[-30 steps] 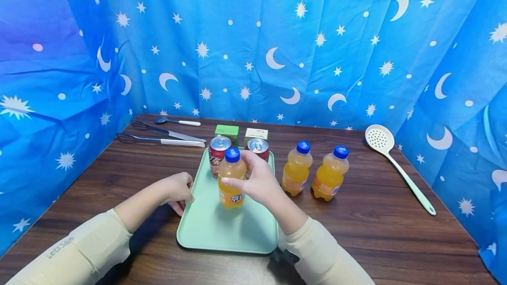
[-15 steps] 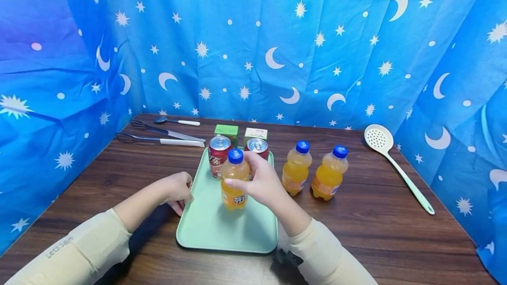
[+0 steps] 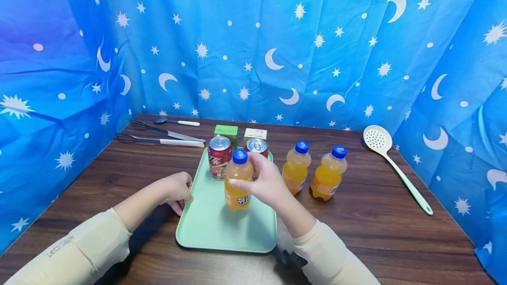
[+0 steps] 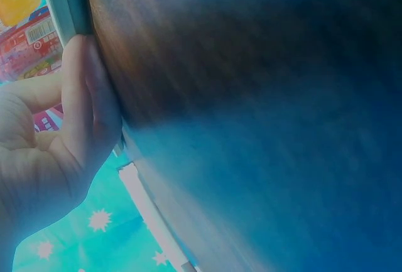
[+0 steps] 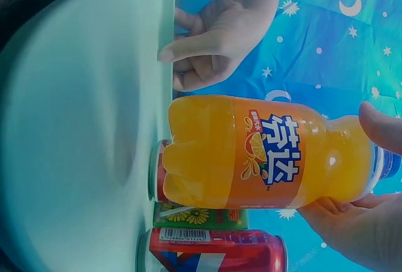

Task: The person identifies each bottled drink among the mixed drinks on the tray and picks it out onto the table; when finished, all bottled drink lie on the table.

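Note:
My right hand (image 3: 267,179) grips an orange soda bottle (image 3: 238,188) by its upper half, below the blue cap. The bottle is upright, close over the middle of a pale green tray (image 3: 225,239); its label faces me in the right wrist view. My left hand (image 3: 180,190) holds the tray's left rim, thumb and fingertips at the edge, fingers along its outer side in the left wrist view. Two red soda cans stand at the tray's far end, the left can (image 3: 219,157) plain to see, the right can (image 3: 257,145) partly hidden behind my right hand.
Two more orange soda bottles, a nearer bottle (image 3: 296,168) and a farther-right bottle (image 3: 328,174), stand right of the tray. A green carton (image 3: 226,131) and a pale carton (image 3: 255,133) sit behind the cans. Long-handled utensils (image 3: 174,140) lie back left, a slotted skimmer (image 3: 380,140) at right.
My right hand has shifted the soda bottle slightly right and nearer to me over the tray. The left hand stays at the tray's rim.

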### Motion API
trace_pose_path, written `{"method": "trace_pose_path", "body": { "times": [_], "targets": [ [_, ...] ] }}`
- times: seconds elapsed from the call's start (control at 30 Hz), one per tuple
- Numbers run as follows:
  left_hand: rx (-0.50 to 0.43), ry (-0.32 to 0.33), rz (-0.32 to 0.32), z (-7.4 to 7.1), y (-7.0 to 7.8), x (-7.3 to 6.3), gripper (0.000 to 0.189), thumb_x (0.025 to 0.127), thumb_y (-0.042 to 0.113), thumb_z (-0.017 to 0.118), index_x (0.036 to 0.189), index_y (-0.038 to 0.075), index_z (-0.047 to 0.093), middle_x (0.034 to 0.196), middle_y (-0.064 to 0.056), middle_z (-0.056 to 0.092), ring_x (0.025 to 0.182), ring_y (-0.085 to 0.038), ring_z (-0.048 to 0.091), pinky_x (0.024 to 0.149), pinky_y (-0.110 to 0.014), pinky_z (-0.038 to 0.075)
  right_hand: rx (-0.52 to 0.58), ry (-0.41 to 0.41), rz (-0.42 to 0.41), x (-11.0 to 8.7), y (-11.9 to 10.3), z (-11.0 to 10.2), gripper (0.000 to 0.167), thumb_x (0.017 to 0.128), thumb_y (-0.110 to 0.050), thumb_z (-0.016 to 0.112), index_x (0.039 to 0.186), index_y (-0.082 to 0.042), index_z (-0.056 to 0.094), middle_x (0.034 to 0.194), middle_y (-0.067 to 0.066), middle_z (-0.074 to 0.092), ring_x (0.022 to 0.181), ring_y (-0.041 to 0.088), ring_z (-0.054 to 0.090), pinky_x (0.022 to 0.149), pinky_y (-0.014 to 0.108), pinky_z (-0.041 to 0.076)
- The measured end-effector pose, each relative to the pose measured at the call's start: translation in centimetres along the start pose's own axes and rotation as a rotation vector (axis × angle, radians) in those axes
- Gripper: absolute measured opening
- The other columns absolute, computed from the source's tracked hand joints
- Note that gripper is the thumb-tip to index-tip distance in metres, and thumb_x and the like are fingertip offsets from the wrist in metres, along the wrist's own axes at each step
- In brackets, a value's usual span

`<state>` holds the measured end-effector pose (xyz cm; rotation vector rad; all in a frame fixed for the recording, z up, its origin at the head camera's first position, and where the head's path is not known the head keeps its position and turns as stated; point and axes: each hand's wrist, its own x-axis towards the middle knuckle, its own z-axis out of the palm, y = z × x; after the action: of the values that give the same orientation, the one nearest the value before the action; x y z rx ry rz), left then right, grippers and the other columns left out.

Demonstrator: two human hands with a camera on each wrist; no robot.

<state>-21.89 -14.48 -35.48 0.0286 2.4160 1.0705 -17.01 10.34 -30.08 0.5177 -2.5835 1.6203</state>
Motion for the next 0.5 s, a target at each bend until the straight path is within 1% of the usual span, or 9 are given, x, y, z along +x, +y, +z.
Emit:
{"method": "trace_pose_path", "body": {
  "times": [0.07,0.17,0.33,0.5],
  "targets": [
    [-0.005,-0.001,0.001,0.0,-0.02,0.01,0.021,0.075,-0.012,0.059,0.08,0.0,0.042,0.066,-0.021,0.056,0.054,-0.024,0.058,0.049,-0.035,0.057,-0.001,0.004,-0.01,-0.06,0.06,-0.09,0.056,0.077,-0.028,0.078,0.125,-0.014,0.052,0.115,0.001,0.061,0.11,0.021,0.057,0.093,0.047,0.048],
    [0.001,-0.005,-0.008,-0.04,0.03,0.02,0.02,0.077,-0.012,0.059,0.08,-0.001,0.043,0.067,-0.02,0.056,0.054,-0.024,0.058,0.05,-0.036,0.058,-0.002,0.008,-0.027,-0.18,0.11,-0.27,0.055,0.076,-0.029,0.078,0.123,-0.016,0.053,0.114,-0.001,0.061,0.109,0.02,0.058,0.092,0.048,0.048],
    [0.009,-0.013,-0.027,-0.12,0.13,0.08,0.018,0.078,-0.011,0.059,0.083,-0.002,0.043,0.07,-0.02,0.056,0.055,-0.025,0.059,0.05,-0.036,0.058,0.005,0.007,-0.046,-0.38,0.08,-0.56,0.055,0.077,-0.029,0.077,0.124,-0.016,0.052,0.114,-0.002,0.061,0.108,0.018,0.058,0.091,0.044,0.05],
    [0.006,-0.014,-0.018,-0.18,-0.03,0.19,0.019,0.078,-0.011,0.059,0.084,-0.002,0.043,0.07,-0.021,0.056,0.056,-0.025,0.06,0.05,-0.035,0.058,0.02,0.013,-0.057,-0.55,-0.07,-0.74,0.055,0.078,-0.025,0.077,0.125,-0.015,0.052,0.115,-0.001,0.061,0.109,0.018,0.058,0.091,0.041,0.05]
  ]
}}
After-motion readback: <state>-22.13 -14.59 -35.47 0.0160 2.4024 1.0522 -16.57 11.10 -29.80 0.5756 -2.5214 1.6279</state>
